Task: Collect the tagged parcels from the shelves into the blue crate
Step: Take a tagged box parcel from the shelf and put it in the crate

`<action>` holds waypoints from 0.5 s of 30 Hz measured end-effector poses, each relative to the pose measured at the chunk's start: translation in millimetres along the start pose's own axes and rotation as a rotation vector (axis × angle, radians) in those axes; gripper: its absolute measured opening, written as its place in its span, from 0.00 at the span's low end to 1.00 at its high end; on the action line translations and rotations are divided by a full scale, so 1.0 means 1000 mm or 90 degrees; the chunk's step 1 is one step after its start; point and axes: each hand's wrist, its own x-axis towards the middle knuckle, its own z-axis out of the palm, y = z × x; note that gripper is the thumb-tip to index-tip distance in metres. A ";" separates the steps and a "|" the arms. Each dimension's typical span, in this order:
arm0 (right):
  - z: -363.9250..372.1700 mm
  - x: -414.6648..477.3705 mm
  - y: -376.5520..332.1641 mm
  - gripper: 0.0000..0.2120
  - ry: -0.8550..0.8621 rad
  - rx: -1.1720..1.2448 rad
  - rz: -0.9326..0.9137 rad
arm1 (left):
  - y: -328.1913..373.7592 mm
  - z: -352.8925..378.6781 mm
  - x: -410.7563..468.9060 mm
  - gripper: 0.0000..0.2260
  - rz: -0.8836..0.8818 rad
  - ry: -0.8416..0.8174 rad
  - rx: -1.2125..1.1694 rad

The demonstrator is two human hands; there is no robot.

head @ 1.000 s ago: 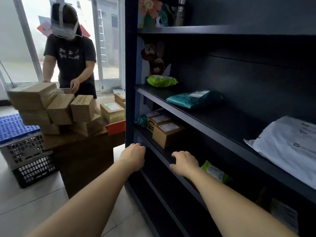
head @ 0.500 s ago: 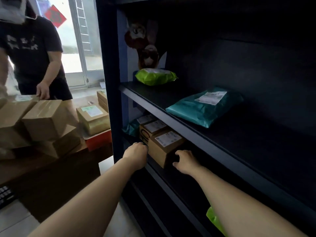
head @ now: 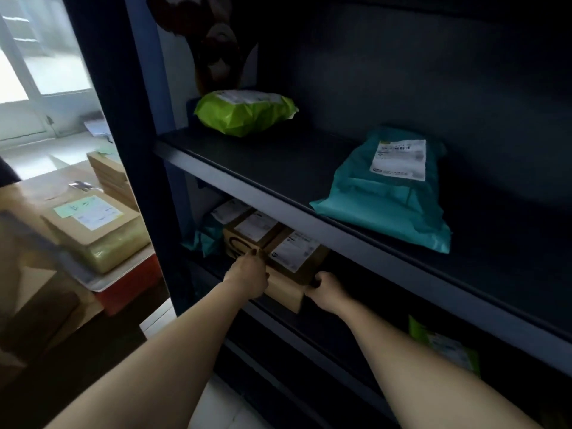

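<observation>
A small cardboard box (head: 292, 267) with a white label sits at the front of a lower shelf. My left hand (head: 249, 275) grips its left side and my right hand (head: 325, 287) grips its right corner. Behind it stand a second labelled box (head: 247, 232) and a teal bag (head: 202, 239). On the shelf above lie a green mailer (head: 244, 111) and a teal mailer (head: 390, 190), both labelled. The blue crate is out of view.
The dark shelf unit has a thick upright post (head: 123, 150) on the left. Beyond it a table (head: 40, 187) carries labelled cardboard boxes (head: 96, 230) over a red edge. A green packet (head: 445, 348) lies on the lower shelf at right.
I have come closer to the shelf and the view has dropped. Both hands have reached in and closed on the front cardboard box. The other person has left the view.
</observation>
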 end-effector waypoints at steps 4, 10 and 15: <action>0.014 0.004 -0.014 0.32 0.039 0.129 0.095 | -0.014 -0.006 0.016 0.22 0.002 -0.056 -0.101; 0.030 -0.003 -0.008 0.30 0.163 0.233 0.190 | -0.027 0.000 0.025 0.14 -0.005 -0.072 -0.277; 0.038 -0.026 0.015 0.28 0.234 0.353 0.222 | -0.028 0.023 0.013 0.13 -0.005 -0.081 -0.373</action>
